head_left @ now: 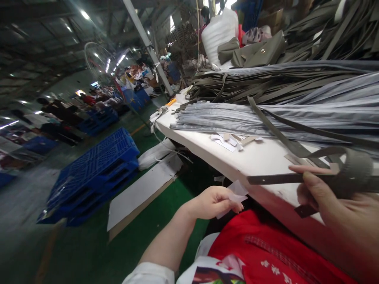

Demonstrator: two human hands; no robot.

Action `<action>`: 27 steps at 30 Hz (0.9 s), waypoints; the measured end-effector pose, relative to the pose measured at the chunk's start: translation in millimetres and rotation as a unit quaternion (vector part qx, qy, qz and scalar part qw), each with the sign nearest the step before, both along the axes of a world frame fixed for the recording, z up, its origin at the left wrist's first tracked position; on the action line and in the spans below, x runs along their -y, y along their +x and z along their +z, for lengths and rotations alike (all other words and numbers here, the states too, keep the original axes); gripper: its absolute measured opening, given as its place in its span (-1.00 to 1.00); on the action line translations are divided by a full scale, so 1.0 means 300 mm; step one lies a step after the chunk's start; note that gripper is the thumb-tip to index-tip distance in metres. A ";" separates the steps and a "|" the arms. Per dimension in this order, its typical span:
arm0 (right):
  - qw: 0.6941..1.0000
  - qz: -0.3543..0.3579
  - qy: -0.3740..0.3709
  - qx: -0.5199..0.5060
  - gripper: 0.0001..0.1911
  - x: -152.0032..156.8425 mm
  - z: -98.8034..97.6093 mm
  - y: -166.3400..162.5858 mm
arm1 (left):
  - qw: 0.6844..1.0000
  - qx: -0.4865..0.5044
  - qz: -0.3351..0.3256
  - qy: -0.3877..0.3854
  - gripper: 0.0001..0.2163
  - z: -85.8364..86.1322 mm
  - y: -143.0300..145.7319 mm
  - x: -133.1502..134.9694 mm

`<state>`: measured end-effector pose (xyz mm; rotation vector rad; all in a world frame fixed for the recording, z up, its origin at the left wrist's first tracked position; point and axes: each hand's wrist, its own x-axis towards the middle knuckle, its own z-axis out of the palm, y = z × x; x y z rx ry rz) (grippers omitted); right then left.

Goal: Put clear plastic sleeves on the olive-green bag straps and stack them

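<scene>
My left hand (214, 202) is closed in a pinch on a small white paper strip (236, 193), held just off the edge of the white table (251, 159). My right hand (331, 201) grips a dark olive strap (275, 179) between thumb and fingers; the strap loops up at the right (353, 169) and its long tail runs back over the table. My red clothing (266, 248) fills the bottom of the view.
Piles of grey straps (266, 118) and olive straps (266, 83) cover the table's far side, with paper scraps (231, 141) near them. Olive bags (254, 51) and a white roll (217, 33) stand behind. Blue pallets (94, 173) and a white board (142, 193) lie on the green floor at left.
</scene>
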<state>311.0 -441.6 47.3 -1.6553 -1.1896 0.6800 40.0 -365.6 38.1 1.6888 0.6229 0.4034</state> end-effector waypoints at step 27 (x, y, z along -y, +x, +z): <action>0.970 0.196 -0.058 -0.129 -0.51 -0.059 -0.074 -0.196 | 0.996 -0.045 -0.061 0.047 -0.65 -0.061 -0.022 0.046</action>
